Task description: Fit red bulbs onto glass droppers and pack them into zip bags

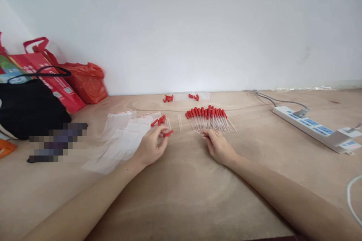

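Between the fingertips of my left hand (154,145) is a red rubber dropper bulb (168,133), pointing right. My right hand (220,145) pinches a thin clear dropper tube (198,133), its free end towards the left. The two hands are apart. Just beyond the right hand lies a row of droppers (208,115), red bulbs at the far end and clear tubes towards me. Loose red bulbs (158,121) lie beyond my left hand, with a few bare tubes (180,122) to their right.
Clear zip bags (115,147) lie at left. More red bulbs (168,98) and a bag of tubes (181,96) are near the wall. A power strip (313,126) with cables stands at right. Red bags (82,81) and a black bag (31,107) fill the far left.
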Tool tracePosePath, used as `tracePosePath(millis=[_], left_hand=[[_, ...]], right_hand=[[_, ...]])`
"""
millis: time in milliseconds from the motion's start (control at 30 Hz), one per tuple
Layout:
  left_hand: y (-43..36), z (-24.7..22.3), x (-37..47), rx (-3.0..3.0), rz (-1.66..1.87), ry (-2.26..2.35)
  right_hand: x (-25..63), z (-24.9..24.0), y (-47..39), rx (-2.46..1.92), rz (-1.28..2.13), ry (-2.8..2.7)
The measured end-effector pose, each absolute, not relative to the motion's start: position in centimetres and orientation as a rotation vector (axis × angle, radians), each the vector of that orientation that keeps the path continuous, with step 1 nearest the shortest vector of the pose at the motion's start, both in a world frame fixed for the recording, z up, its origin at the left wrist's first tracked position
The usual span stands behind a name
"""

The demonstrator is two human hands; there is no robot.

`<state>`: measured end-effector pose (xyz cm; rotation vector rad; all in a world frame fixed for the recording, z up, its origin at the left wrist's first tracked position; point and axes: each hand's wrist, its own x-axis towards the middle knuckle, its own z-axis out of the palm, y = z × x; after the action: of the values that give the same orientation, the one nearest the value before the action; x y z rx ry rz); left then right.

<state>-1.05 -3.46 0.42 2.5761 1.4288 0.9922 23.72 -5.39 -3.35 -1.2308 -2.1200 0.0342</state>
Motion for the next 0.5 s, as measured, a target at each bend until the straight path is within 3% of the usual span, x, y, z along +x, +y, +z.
tracePosePath(millis=[167,500], left_hand=[[-5.0,-0.2,0.8,2.697,0.609,1.043],[-4.0,-1.1,1.5,2.586,0.758,1.138]], right_hand=[[24.9,-3.2,-6.1,-1.185,0.033,-2.188],[23.7,-2.5,-6.1,-1.162,0.057,-2.24]])
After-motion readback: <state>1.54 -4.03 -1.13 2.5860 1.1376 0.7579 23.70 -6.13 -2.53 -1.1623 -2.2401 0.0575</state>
